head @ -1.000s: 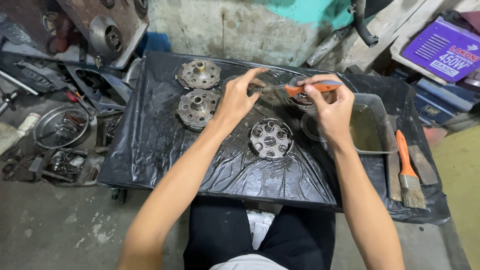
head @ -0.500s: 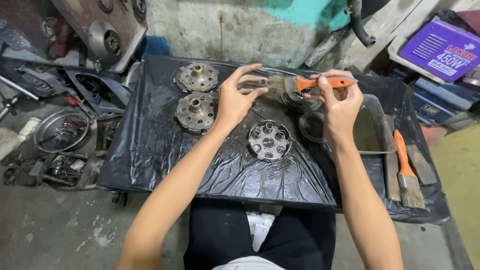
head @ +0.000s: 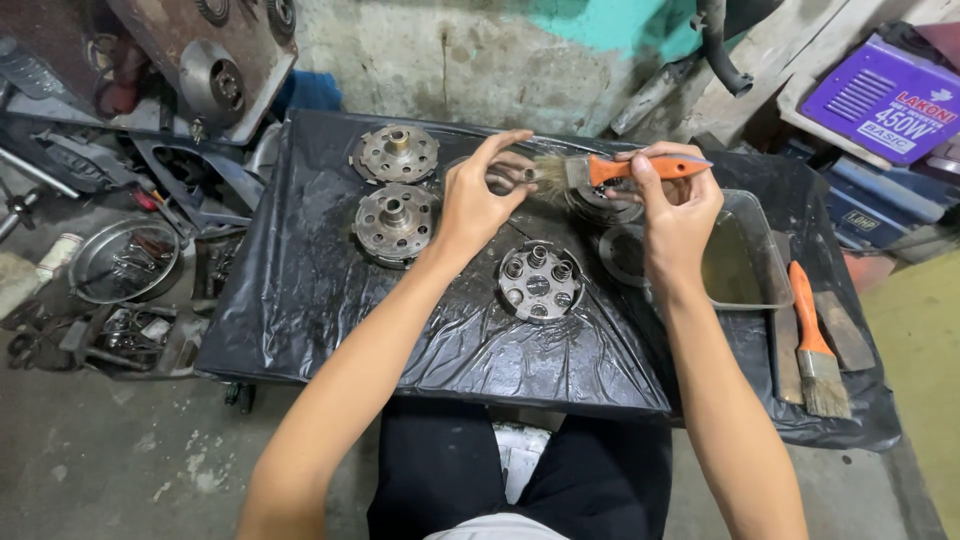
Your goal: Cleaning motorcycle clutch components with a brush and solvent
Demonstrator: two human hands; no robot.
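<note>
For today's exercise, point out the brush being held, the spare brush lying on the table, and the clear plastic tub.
held brush (head: 640, 168), head view, on its orange handle.
spare brush (head: 806, 318), head view, on its orange handle.
clear plastic tub (head: 770, 262), head view, on its right rim.

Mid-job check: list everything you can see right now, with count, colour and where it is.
paintbrush in hand: 1, orange handle, held over the sheet's far side
small metal part: 1, grey, pinched in left fingers at the bristles
round metal hubs: 2, rusty grey, far left of sheet
round part with posts: 1, grey, sheet centre
flat ring: 1, dark, beside the tray
tray: 1, clear, liquid inside, right
spare paintbrush: 1, orange handle, right edge
plastic sheet: 1, black, covering the table
metal bowl: 1, on floor, left
box: 1, purple, top right
left hand: holds the small part
right hand: grips the brush
</note>
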